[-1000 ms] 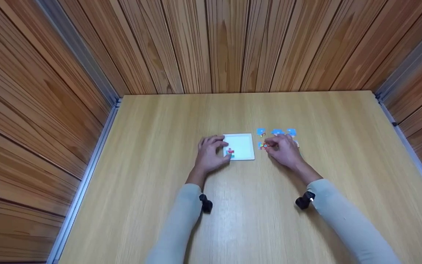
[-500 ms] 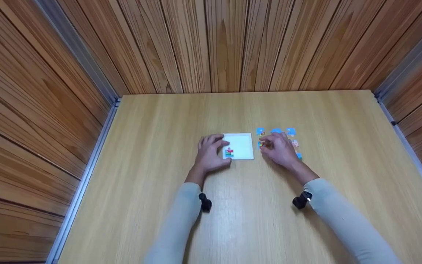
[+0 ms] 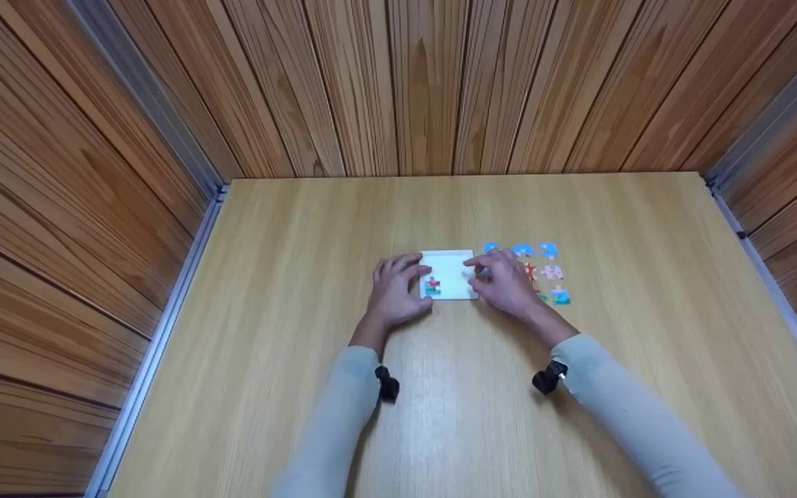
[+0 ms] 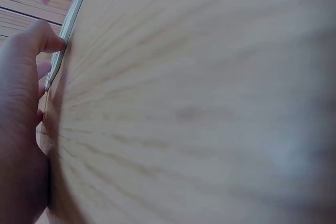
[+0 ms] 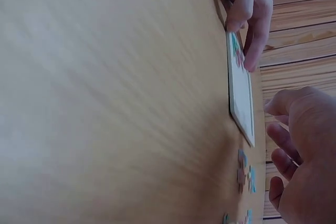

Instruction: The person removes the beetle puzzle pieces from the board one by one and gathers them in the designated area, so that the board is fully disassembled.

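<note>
A shallow white puzzle tray (image 3: 450, 275) lies on the table with one colourful puzzle piece (image 3: 433, 285) in its near left corner. My left hand (image 3: 396, 287) grips the tray's left side, thumb at the near edge and fingers reaching to the far edge; the left wrist view shows the thumb (image 4: 52, 43) on the rim. Over the tray's right edge, my right hand (image 3: 509, 285) pinches a small bluish puzzle piece (image 3: 485, 274), mostly hidden by its fingers. In the right wrist view the right hand (image 5: 307, 145) is above the tray (image 5: 241, 95).
Right of the tray lie several loose puzzle pieces in rows: blue ones (image 3: 523, 250) at the back, a red one (image 3: 530, 270) partly behind the right hand, a pink one (image 3: 552, 272), and a blue-green one (image 3: 560, 297) nearer. Wood-panelled walls (image 3: 426, 90) border the table (image 3: 288, 311).
My right hand has moved left from the loose pieces to the tray's right edge, uncovering the red, pink and blue-green pieces. The left hand stays on the tray.
</note>
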`<state>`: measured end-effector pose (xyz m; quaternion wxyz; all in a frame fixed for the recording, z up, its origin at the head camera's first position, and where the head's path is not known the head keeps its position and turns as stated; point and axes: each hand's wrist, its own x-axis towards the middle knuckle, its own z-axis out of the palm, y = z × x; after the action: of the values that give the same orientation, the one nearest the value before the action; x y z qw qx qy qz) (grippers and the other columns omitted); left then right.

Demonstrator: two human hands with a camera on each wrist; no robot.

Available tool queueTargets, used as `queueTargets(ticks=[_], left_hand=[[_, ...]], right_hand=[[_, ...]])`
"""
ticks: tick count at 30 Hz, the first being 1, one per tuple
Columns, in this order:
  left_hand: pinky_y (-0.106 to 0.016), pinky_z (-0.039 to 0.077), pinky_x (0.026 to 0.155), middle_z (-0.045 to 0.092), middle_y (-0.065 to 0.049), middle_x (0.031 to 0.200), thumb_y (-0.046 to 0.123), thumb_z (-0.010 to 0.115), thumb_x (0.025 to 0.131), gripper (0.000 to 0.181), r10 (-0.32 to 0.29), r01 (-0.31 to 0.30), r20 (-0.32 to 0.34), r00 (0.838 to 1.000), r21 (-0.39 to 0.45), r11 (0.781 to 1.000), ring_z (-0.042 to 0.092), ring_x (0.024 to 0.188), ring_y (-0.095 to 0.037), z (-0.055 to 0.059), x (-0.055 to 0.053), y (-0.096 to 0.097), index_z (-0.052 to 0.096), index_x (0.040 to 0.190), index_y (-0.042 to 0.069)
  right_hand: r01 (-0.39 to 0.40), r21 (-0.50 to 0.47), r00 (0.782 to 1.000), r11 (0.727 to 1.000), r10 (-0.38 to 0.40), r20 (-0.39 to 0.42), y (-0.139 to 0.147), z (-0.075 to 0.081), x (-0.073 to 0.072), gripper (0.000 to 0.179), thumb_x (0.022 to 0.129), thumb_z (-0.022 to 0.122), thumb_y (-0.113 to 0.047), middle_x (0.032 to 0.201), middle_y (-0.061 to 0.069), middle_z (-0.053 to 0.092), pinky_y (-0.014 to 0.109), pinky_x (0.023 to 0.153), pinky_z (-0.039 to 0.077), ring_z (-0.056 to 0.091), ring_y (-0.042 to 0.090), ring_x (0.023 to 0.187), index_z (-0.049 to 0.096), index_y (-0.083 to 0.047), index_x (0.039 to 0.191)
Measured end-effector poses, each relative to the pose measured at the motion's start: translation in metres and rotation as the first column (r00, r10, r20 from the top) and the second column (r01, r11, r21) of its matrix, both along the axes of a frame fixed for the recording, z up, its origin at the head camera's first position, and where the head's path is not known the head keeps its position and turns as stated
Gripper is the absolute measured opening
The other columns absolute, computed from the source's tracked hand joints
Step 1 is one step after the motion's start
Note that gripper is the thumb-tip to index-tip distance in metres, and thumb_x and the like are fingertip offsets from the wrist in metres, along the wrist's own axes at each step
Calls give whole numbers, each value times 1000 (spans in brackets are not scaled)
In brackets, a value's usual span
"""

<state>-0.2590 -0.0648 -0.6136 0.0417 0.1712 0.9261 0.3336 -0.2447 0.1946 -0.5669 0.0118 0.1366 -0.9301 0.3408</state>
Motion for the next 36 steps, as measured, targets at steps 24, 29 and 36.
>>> queueTargets(ticks=[24, 29, 36], left_hand=[[-67, 8, 144, 48, -3, 180, 37, 78, 95, 63, 23, -23, -7, 1000, 15, 1000, 38, 168, -35, 1, -1, 1, 68, 154, 19], [-67, 7, 144, 48, -3, 180, 36, 78, 95, 62, 21, -21, -10, 1000, 30, 999, 39, 168, -35, -1, -1, 1, 69, 154, 18], [-70, 10, 143, 51, -6, 178, 36, 78, 93, 61, 10, -9, -35, 999, 43, 999, 42, 165, -38, -2, -1, 0, 71, 151, 16]], right_hand=[[-57, 21, 993, 998, 55, 103, -48, -12, -5, 41, 99, 82, -16, 119, 19, 72, 48, 98, 47, 59, 36, 115, 77, -4, 138], [-63, 37, 992, 997, 58, 110, -50, -18, -5, 42, 98, 83, -16, 119, 20, 68, 48, 99, 48, 58, 36, 114, 78, -1, 137], [-69, 21, 995, 997, 67, 68, -50, -19, -3, 35, 95, 84, -15, 116, 20, 70, 51, 98, 48, 59, 37, 112, 82, -2, 128]])
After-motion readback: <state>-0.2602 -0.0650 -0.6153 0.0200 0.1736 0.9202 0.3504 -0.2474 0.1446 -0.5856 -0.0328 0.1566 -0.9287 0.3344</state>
